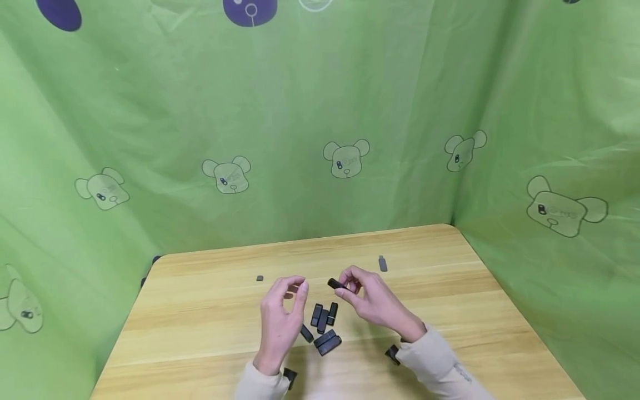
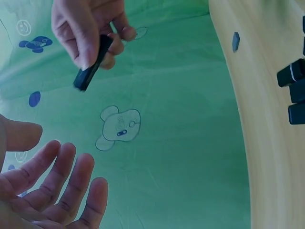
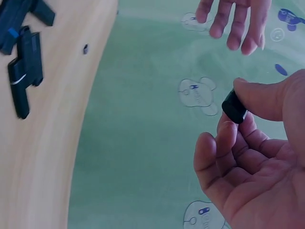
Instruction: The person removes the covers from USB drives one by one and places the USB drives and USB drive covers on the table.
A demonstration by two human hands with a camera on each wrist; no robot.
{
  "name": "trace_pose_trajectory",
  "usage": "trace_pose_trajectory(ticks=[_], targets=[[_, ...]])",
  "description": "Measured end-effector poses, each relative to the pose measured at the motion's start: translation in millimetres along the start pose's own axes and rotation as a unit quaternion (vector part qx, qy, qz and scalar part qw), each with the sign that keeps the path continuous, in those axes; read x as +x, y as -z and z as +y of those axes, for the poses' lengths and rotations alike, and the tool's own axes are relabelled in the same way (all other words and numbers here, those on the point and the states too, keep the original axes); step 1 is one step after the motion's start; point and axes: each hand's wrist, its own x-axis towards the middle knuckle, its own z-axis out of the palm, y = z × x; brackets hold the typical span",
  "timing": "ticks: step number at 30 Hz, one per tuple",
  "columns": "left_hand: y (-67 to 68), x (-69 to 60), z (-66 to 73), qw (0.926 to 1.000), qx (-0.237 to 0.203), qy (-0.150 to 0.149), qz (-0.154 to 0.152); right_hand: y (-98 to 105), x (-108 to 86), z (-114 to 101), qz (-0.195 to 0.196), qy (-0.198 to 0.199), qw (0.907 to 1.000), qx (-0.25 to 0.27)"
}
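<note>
Between thumb and fingers, the right hand (image 1: 377, 300) pinches a small black stick (image 1: 337, 284) above the table; the right wrist view shows its end (image 3: 234, 108), and the left wrist view shows its length (image 2: 93, 64). The left hand (image 1: 283, 316) is raised to the left of it, fingers apart and relaxed, holding nothing; its spread fingers show in the left wrist view (image 2: 57, 191). Below and between the hands lie several black sticks (image 1: 323, 321) on the table, with two side by side (image 1: 328, 343) nearer the front and one (image 1: 306, 333) beside the left hand.
A small grey cap-like piece (image 1: 259, 278) lies behind the left hand on the wooden table (image 1: 200, 311). A grey stick (image 1: 382, 263) lies behind the right hand. Green curtain (image 1: 300, 111) surrounds the table's back and sides. Dark wrist devices (image 1: 392, 354) show by both sleeves.
</note>
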Motion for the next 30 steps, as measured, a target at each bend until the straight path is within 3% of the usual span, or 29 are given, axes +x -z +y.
trace_pose_trajectory(ticks=[15, 20, 30], targets=[[-10.1, 6.2, 17.2, 0.9985, -0.025, -0.032, -0.036, -1.5, 1.6, -22.6, 0.032, 0.050, 0.9977, 0.034], [-11.4, 7.1, 18.9, 0.9978, -0.036, -0.035, -0.043, -5.2, -0.5, -27.1, 0.030, 0.056, 0.9971, 0.043], [-9.7, 10.1, 18.6, 0.9939, -0.057, -0.076, -0.056, -9.6, -3.3, -36.4, 0.022, 0.060, 0.9956, 0.069]])
